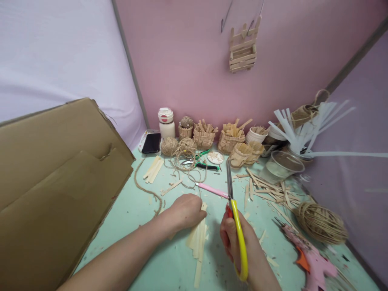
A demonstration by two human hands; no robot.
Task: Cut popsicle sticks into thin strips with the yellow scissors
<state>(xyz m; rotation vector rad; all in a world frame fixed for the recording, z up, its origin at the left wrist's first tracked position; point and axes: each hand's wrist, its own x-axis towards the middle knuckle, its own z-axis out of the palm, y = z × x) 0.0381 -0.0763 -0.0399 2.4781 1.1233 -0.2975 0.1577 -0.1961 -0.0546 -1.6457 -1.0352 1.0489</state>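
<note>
My right hand (235,238) is closed round the yellow handle of a pair of scissors (233,206), whose shut blades point away from me. My left hand (186,212) lies with curled fingers on a bundle of thin pale wooden strips (198,242) on the mint green table (136,210). Whether it grips them or only presses them down is unclear. A pink craft knife (212,190) lies just beyond both hands.
Cardboard sheets (57,169) lean at the left. Twine coils (184,151), green pliers (203,159), a phone (151,142), a jar (166,121) and small stick baskets (232,139) line the back. At right lie scattered sticks (273,190), a plastic cup (283,165), a twine ball (321,222) and a pink glue gun (312,258).
</note>
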